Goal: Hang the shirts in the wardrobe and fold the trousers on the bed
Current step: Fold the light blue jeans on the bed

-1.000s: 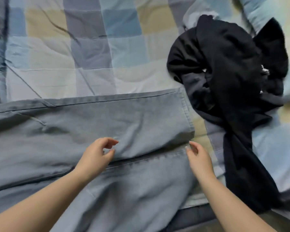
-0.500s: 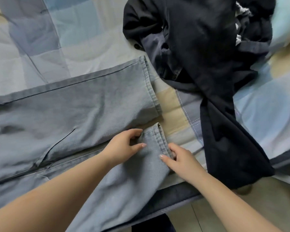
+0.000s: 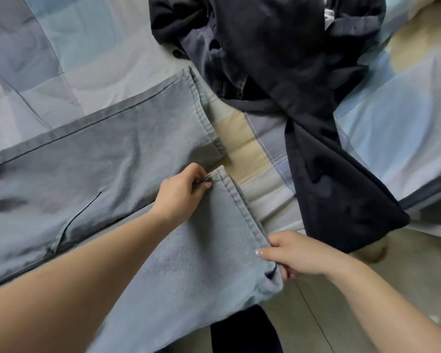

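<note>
Grey-blue trousers (image 3: 107,159) lie spread across the bed, legs pointing right. The far leg lies flat. The near leg hangs partly over the bed's front edge. My left hand (image 3: 178,192) pinches the far corner of the near leg's hem. My right hand (image 3: 288,253) grips the near corner of that same hem, so the hem stretches between both hands. A heap of black clothes (image 3: 273,59) lies at the upper right, one long dark piece (image 3: 336,189) trailing down over the bed edge.
The bed carries a checked quilt (image 3: 61,54) in pale blue, grey and beige. A tiled floor (image 3: 323,296) shows at the lower right beyond the bed edge. A dark garment or trouser leg (image 3: 242,329) appears below the hem.
Both hands have taken hold of the near leg's hem: the left now pinches its far corner, the right has slid down to its near corner. The view has shifted right and down.
</note>
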